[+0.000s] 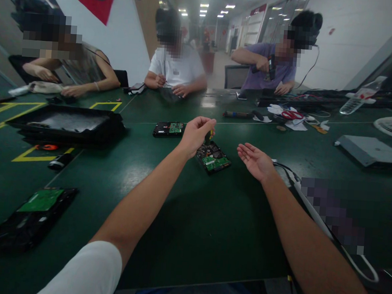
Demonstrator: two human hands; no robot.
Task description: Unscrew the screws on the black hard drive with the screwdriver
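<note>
Near the middle of the green table (211,219) lies a hard drive (212,159) with a green circuit board facing up. My left hand (197,134) is closed on a small screwdriver (209,136) with a yellow and dark handle, held upright over the far part of that drive. Its tip is too small to make out. To the right of the drive, my right hand (255,161) is open, palm up, with nothing in it. A second hard drive (168,129) lies just beyond my left wrist.
Black trays (70,122) are stacked at the left, above another drive (30,218). A power strip (315,209) and cables lie beside my right forearm. At the right are a grey metal box (372,150) and a bottle (360,96). Three people sit across the table.
</note>
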